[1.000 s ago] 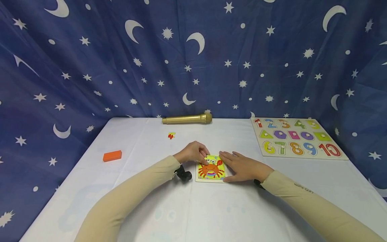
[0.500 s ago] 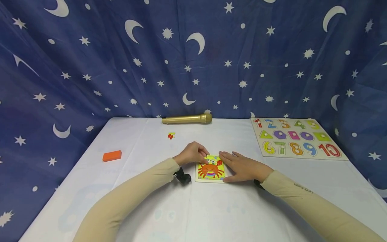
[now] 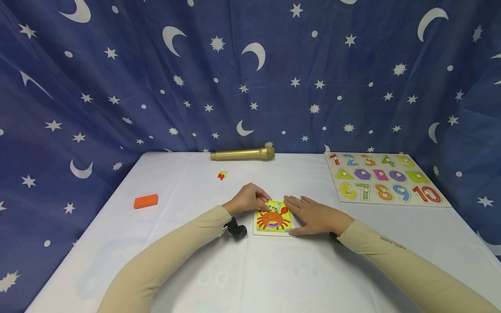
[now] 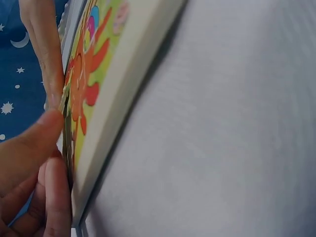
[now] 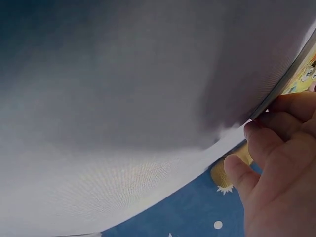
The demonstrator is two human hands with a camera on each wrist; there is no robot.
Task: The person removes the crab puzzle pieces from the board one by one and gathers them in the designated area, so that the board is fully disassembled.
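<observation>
A small square crab puzzle (image 3: 273,221) with a pale wooden frame lies on the white table. With thumb and fingers, my left hand (image 3: 247,199) pinches a thin yellow puzzle piece (image 4: 64,96) at the puzzle's upper left. In the left wrist view the piece sits slightly tilted above the picture, and the thumb partly covers it. Along the puzzle's right edge rests my right hand (image 3: 316,216), its fingers spread toward the top corner and its thumb at the lower corner. Another loose red and yellow puzzle piece (image 3: 222,175) lies farther back, left of the hands.
A gold toy microphone (image 3: 242,154) lies along the back edge. To the left is an orange block (image 3: 146,201). A wooden number and shape board (image 3: 385,179) occupies the back right. The blue moon-and-star curtain (image 3: 250,78) hangs behind the table (image 3: 250,278).
</observation>
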